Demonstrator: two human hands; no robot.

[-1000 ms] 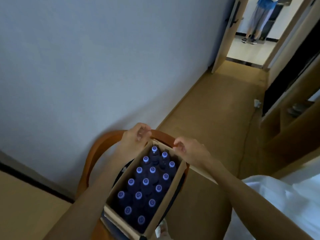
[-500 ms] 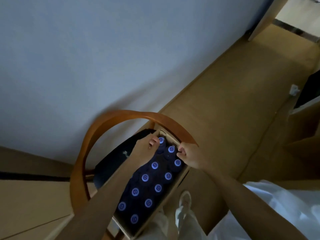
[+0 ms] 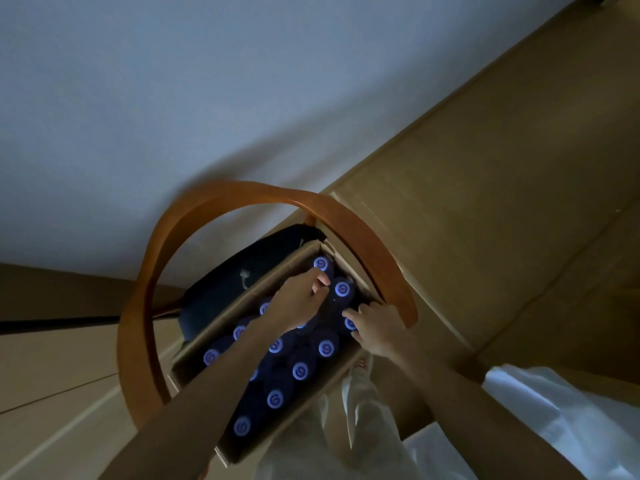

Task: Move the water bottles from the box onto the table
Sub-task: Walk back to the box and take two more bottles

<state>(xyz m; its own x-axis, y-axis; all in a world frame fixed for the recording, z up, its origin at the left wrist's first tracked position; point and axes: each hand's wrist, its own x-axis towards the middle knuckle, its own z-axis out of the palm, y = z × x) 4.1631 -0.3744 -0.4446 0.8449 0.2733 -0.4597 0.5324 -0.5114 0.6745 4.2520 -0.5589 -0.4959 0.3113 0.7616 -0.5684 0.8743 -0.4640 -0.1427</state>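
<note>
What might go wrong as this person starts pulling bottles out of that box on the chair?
The box sits on a chair seat rather than on something flat and wide, so tugging could shift or tip it. The bottles are packed tight, and both the left hand and the right hand reach in at the far end; a neighbouring bottle may snag. The light is dim, so a grip could slip.

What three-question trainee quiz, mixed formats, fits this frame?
1. True or false: the cardboard box sits on a chair.
2. Which hand reaches the far row of bottles: A left, B right?
3. Fill in: the right hand rests over a bottle ___.

Key: 1 true; 2 A; 3 cap. Neither grip is clear.
</note>
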